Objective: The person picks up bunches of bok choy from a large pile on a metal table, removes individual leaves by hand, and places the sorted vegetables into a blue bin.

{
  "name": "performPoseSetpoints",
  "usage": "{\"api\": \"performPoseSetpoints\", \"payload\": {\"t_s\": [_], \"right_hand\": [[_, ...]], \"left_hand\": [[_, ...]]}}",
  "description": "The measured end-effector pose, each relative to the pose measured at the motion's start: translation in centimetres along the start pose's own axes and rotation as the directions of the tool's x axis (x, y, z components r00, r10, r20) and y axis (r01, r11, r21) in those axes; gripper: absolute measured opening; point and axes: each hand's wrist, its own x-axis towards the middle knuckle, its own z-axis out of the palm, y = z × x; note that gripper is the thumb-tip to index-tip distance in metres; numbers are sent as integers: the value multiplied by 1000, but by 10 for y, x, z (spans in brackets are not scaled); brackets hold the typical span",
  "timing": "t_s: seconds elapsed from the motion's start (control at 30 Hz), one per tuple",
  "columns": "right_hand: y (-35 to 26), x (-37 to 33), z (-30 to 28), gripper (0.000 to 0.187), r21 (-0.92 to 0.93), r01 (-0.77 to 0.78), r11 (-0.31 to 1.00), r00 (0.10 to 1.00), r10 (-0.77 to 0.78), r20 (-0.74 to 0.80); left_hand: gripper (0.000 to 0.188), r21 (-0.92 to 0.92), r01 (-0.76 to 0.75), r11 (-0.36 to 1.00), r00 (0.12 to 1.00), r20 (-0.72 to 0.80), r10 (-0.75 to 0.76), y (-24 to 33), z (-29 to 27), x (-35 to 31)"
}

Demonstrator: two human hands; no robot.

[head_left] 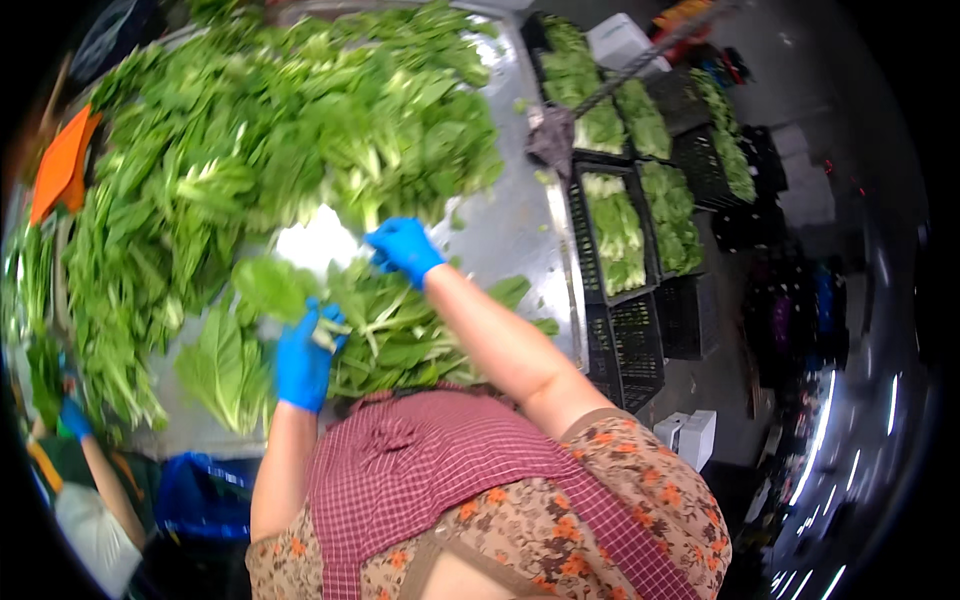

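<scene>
Blue gloves cover both hands. My left hand grips a leafy green by its pale stem end, the broad leaf sticking out past the fingers to the far left. Farther off and to the right, my right hand is closed in a fist; whatever lies inside it is hidden. Just beyond that fist spreads a big heap of leafy greens. A smaller pile of greens lies between my forearms, close to my apron. Left of my left hand, loose leaves rest on the metal table.
Black crates, several filled with greens, stand on the floor right of the table. A dark cloth on a pole hangs at the right table edge. An orange panel stands at the left edge. Another person's gloved hand shows lower left.
</scene>
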Motion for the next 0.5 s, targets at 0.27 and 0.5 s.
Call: {"api": "performPoseSetpoints", "payload": {"t_s": [0.27, 0.5], "right_hand": [[19, -79, -9, 18, 174, -74, 982, 976, 35, 216], [27, -111, 10, 19, -23, 77, 997, 945, -65, 319]], "left_hand": [[32, -72, -75, 995, 996, 42, 79, -9, -10, -1], [35, -42, -112, 993, 990, 81, 115, -14, 16, -16]]}}
